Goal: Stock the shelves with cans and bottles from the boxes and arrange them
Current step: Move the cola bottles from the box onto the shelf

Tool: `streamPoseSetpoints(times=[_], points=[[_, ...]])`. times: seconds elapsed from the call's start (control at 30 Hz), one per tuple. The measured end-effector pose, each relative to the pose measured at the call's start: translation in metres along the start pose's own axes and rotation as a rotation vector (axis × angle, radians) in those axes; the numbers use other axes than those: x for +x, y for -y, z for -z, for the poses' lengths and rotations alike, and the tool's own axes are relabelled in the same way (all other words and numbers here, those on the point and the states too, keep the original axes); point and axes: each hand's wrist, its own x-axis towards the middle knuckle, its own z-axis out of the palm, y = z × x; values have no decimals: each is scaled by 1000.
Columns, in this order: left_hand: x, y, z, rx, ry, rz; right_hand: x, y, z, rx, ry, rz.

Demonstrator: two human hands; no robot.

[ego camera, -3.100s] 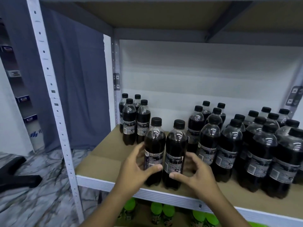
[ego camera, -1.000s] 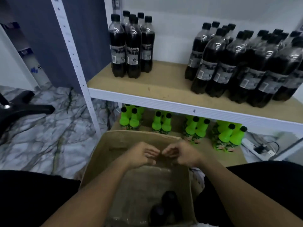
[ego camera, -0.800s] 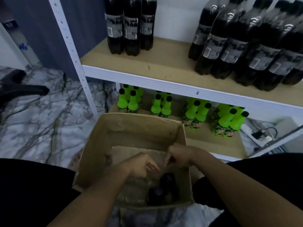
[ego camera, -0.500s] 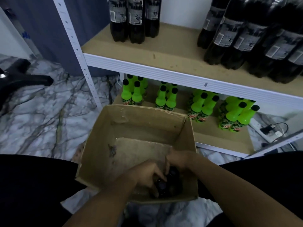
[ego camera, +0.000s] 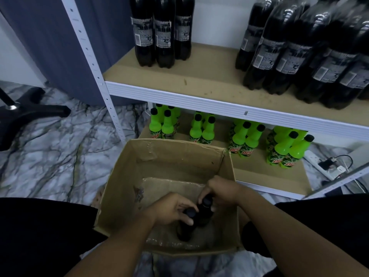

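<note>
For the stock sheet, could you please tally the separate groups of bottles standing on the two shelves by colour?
Dark groups, upper shelf: 2, the left group and the right group
Green groups, lower shelf: 4
Total: 6 groups

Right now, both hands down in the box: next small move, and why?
Probably lift straight up. The left hand grips one dark bottle, the right hand the other; both stand upright in the cardboard box, so each grip looks set.
</note>
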Motion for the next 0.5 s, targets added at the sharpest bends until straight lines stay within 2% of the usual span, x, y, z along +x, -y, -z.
streamPoseSetpoints(times=[0.23,0.5], points=[[-6,-86,71,-50,17,-176,-48,15,82,254,-246,-32],[-24,-213,141,-37,-216,-413,-107,37,188,595,-530,95]])
